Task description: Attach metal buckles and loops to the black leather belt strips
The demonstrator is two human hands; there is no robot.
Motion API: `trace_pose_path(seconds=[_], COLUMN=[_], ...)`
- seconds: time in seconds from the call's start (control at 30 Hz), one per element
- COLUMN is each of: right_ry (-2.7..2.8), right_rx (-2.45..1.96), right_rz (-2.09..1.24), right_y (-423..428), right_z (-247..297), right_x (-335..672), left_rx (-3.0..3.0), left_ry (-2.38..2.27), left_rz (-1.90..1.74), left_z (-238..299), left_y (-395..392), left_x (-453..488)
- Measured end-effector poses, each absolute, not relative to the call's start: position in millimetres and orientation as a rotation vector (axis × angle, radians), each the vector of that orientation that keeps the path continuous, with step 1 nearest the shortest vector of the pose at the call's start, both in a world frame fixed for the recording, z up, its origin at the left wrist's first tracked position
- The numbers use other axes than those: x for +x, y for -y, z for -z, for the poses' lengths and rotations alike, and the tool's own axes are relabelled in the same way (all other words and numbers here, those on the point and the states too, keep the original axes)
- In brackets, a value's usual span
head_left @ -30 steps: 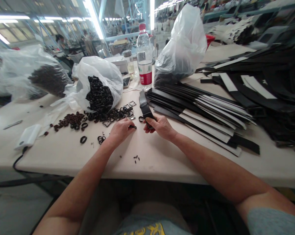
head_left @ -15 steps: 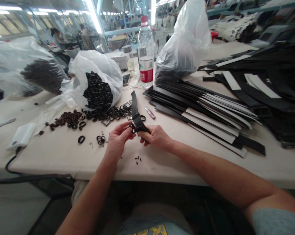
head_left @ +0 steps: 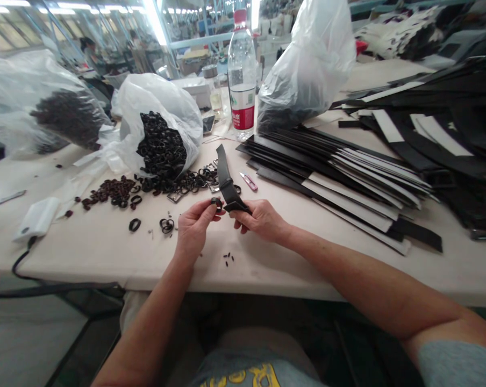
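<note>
A small black loop (head_left: 216, 203) is pinched between the thumb and fingers of my left hand (head_left: 194, 220). Close beside it, my right hand (head_left: 259, 220) grips a black belt strap (head_left: 226, 174) near its folded end. The strap's far part stretches away from me over the table, with a band around it partway along. Loop and strap end are very near each other; a narrow gap seems to show between them. Several tiny dark pieces (head_left: 228, 259) lie on the table below my hands. Loose black loops (head_left: 166, 226) rest to the left.
A white bag (head_left: 186, 107) spills black loops beside a pile of brown loops (head_left: 109, 191). Pink thread snips (head_left: 249, 181) lie right of the strap. Behind stand a plastic bottle (head_left: 242, 80) and another bag (head_left: 303, 70). Stacked straps (head_left: 348, 183) cover the right side.
My left hand has drawn the loop slightly left, away from the strap's end. The loop now sits turned between my fingertips. The camera view has shifted a little.
</note>
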State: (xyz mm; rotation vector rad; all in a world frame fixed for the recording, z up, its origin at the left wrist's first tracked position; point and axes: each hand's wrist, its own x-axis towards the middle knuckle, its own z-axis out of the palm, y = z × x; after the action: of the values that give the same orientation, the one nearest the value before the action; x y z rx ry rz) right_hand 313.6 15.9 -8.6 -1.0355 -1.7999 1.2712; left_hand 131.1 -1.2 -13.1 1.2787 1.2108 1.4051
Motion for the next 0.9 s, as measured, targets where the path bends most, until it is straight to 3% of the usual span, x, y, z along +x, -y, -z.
trace_pose_path(seconds=[0.43, 0.9], right_ry=[1.694, 1.937], right_rx=[-1.003, -1.064], right_rz=[-1.324, -1.346], right_y=[-15.0, -11.9], right_z=[5.8, -1.1], right_x=[313.7, 312.7], left_rx=[1.606, 1.333], left_ry=[-1.271, -1.118], left_rz=[-1.388, -1.311], left_z=[7.8, 11.2], left_y=[5.6, 4.8], left_x=[135.8, 132.0])
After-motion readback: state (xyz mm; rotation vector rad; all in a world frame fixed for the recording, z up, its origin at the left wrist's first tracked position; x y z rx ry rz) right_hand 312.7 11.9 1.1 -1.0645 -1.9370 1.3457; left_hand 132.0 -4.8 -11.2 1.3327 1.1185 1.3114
